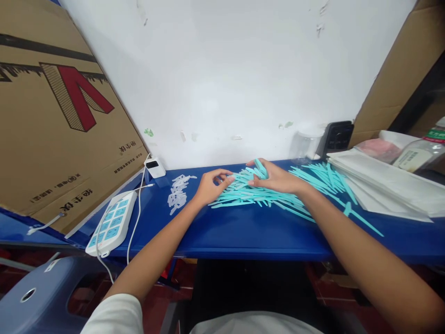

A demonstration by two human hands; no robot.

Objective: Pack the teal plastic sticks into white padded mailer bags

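Note:
A heap of thin turquoise plastic sticks (239, 195) lies on the blue table in front of me. At its left edge my left hand (212, 185) is closed in a pinch, thumb and index tips together at the end of a stick. My right hand (274, 177) reaches over the heap with its fingers wrapped round a small bunch of turquoise sticks (260, 169). To the left of my left hand is a small pile of translucent whitish plastic pieces (177, 192). More turquoise sticks (327, 178) are spread beyond my right wrist.
A white power strip (113, 222) with cables and a small white device (155, 167) are at the left, beside a large cardboard box (69, 153). White paper sheets (385, 181), a clear container (308, 141) and a bottle (417, 153) stand at the right. A white wall (215, 83) rises behind the table.

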